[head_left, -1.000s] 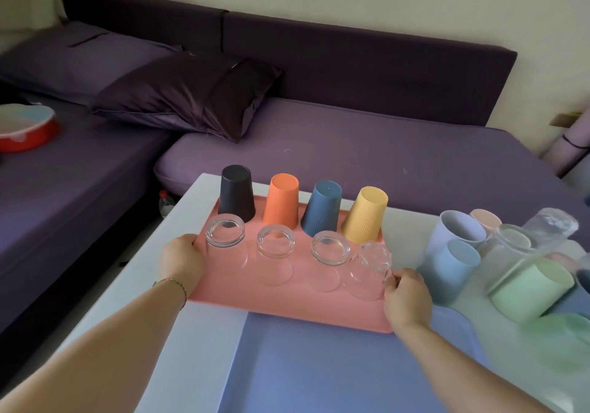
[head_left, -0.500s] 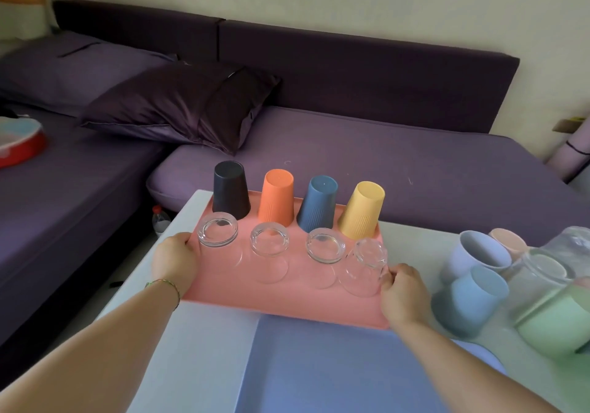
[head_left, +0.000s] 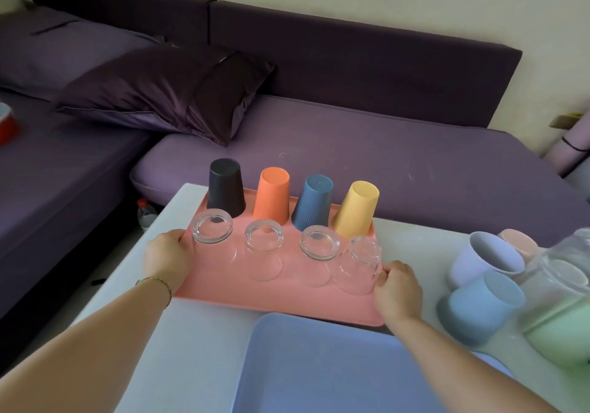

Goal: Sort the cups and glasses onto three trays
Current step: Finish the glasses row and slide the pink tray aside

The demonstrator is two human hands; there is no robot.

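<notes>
No text, label, brand, number or sign can be read anywhere.

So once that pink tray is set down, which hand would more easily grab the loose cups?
Probably the right hand: the loose cups sit just beside it, while the left hand is across the pink tray.

Left hand [head_left: 166, 258] and right hand [head_left: 397, 288] grip opposite edges of the pink tray [head_left: 271, 297], which carries four inverted plastic cups [head_left: 274, 195] behind four inverted glasses [head_left: 264, 250].

Head camera looks forward and down (close) over the table [head_left: 204, 342].
</notes>
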